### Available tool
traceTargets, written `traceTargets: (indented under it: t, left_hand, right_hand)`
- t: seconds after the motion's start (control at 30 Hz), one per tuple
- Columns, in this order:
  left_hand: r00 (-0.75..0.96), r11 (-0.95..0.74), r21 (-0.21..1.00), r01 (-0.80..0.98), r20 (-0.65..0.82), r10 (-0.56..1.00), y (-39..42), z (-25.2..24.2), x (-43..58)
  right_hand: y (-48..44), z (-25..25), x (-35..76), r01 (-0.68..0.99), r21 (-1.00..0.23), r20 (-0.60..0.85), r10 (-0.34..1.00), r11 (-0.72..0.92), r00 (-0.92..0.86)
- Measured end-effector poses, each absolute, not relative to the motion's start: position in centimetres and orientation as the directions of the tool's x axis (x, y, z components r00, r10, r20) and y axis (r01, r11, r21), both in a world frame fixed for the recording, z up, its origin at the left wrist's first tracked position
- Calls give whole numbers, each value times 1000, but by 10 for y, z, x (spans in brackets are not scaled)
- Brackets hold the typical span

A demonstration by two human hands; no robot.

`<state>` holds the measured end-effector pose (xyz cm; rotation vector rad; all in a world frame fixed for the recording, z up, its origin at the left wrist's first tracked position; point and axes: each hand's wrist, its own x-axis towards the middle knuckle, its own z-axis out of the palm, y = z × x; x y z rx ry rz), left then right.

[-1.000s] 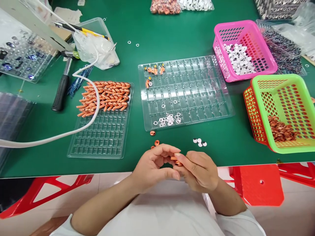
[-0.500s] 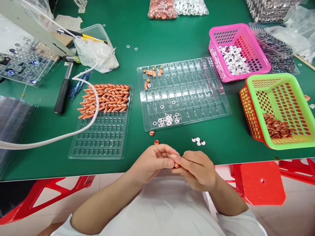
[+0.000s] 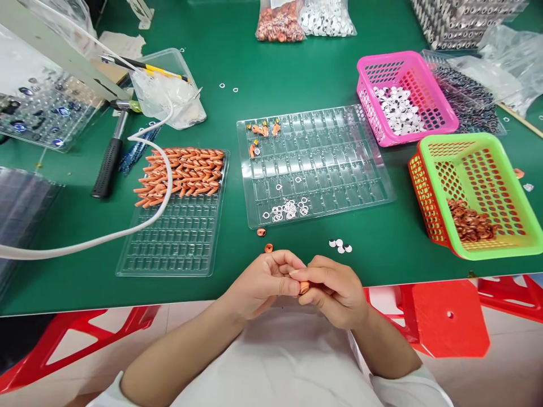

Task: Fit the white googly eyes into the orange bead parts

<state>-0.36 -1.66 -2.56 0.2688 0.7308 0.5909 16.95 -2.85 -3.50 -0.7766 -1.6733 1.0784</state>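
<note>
Close to my body, just off the table's front edge, a small copper-coloured round part [image 3: 304,288] is pinched between both hands. My left hand [image 3: 271,282] grips it from the left, thumb and fingertips together. My right hand [image 3: 333,291] holds its right side, with thumb and index finger apart around it. Two similar copper-coloured parts [image 3: 268,248] lie on the table beyond my left hand. Several black-and-white discs [image 3: 340,245] rest beyond my right hand. A clear compartment tray [image 3: 322,169] farther back bears white rings [image 3: 290,209] and a few copper-coloured pieces [image 3: 263,130].
At left, a second clear tray [image 3: 169,243] bears rows of copper-coloured pieces, with a white cable [image 3: 161,212] arching over it. A hammer [image 3: 111,161] lies beside it. On the right stand a pink basket [image 3: 445,116] of discs and a green basket [image 3: 475,140] of copper-coloured parts.
My right hand has shifted slightly left and its thumb and index finger have parted, so more of the copper-coloured part shows. The camera view has moved slightly.
</note>
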Motion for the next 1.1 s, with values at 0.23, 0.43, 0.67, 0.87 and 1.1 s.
traceTargets:
  t: [0.23, 0.43, 0.67, 0.87, 1.1]
  left_hand:
    - [588, 797, 439, -414, -539, 603, -18, -29, -3]
    - [482, 723, 620, -305, -554, 679, -18, -23, -4]
    - [259, 313, 943, 116, -333, 907, -29, -11, -9]
    - [299, 327, 938, 118, -348, 889, -32, -11, -5]
    - [311, 296, 948, 116, -318, 896, -32, -12, -2]
  right_hand:
    - [-30, -37, 170, 38, -902, 391, 851, 430, -352]
    - [-29, -39, 174, 100, -876, 419, 847, 472, -327]
    - [-30, -43, 182, 250, -805, 425, 818, 538, -388]
    - [-32, -44, 178, 291, -738, 498, 782, 609, -375]
    - [-36, -51, 178, 302, -681, 550, 738, 667, -392]
